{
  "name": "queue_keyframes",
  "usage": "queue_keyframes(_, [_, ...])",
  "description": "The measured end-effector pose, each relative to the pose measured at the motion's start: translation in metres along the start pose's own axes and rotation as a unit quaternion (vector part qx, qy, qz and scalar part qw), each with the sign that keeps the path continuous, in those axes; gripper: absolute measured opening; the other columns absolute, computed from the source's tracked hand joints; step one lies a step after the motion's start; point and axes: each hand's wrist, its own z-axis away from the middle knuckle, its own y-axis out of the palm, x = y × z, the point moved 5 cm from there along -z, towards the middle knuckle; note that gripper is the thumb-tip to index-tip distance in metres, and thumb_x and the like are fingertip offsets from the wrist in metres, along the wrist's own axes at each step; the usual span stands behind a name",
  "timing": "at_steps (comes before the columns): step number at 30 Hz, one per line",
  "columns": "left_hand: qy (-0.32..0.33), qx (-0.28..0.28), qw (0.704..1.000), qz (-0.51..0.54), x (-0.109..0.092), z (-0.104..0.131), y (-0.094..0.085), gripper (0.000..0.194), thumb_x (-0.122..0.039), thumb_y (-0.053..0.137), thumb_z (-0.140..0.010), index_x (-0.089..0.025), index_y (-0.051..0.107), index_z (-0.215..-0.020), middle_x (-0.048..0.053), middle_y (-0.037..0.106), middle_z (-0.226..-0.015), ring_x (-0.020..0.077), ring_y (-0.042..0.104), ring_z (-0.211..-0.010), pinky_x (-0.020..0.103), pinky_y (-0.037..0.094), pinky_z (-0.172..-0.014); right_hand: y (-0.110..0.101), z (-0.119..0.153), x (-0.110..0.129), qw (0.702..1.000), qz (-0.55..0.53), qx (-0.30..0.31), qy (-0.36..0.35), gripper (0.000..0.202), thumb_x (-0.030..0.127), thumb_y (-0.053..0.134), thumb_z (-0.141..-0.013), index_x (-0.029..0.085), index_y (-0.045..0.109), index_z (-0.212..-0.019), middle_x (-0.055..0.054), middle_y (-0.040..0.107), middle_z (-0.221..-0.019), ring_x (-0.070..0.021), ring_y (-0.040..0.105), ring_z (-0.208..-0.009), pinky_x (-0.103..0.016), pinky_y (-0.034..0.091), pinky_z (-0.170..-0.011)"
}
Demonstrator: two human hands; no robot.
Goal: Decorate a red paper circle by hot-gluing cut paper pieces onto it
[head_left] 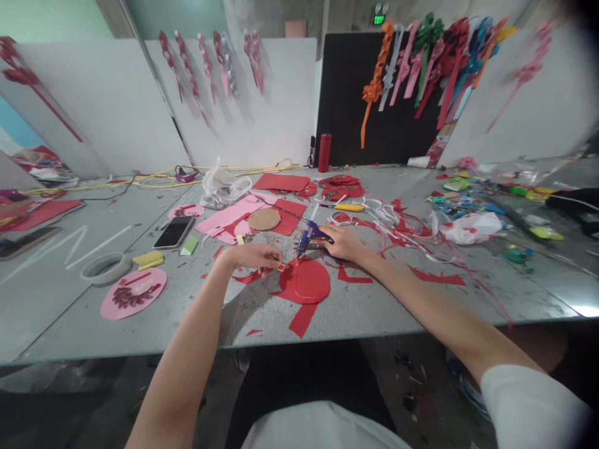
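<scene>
My right hand [344, 242] is wrapped round the grip of a blue hot glue gun [307, 238]. The gun's nozzle points down at the upper edge of a round red paper disc [312, 282]. A thin curved line, perhaps glue, runs over the disc. My left hand [258, 255] pinches a small gold-edged square piece [282, 267] just above the disc's left edge. From beneath the disc a red paper strip [304, 319] sticks out toward me. Behind the gun lie red card sheets and a round tan disc [264, 219].
Red scraps and white ribbon loops [388, 212] lie to the right, with a yellow-handled tool [349, 207]. On the left are a phone [174, 232], a tape roll [107, 268] and a pink disc [133, 293]. A red bottle [324, 153] stands at the back.
</scene>
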Motion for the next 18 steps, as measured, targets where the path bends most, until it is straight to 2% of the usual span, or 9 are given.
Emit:
queue_keyframes(12, [0.000,-0.002,1.000,0.008,-0.0001,-0.0001,-0.0004,0.043,-0.062,0.068,-0.091,-0.020,0.063,-0.095,0.001,0.063,-0.075,0.0173,0.064,-0.071,0.028,0.051,-0.067,-0.0042,-0.0022,0.0053,1.000,0.004,0.003,-0.016,0.032,0.031,0.061,-0.104,0.020,0.067,-0.133,-0.012,0.075,-0.117,-0.0270,0.073,-0.104,-0.038,0.058,-0.090])
queue_keyframes(18, [-0.004,-0.003,1.000,0.003,-0.0024,0.0015,-0.0004,0.041,-0.061,0.067,-0.090,-0.020,0.062,-0.095,0.000,0.063,-0.075,0.0166,0.064,-0.069,0.026,0.049,-0.067,-0.0057,-0.0009,0.0046,1.000,-0.010,-0.006,-0.012,0.035,0.026,0.060,-0.102,0.020,0.066,-0.137,-0.012,0.074,-0.127,-0.0273,0.071,-0.114,-0.039,0.057,-0.096])
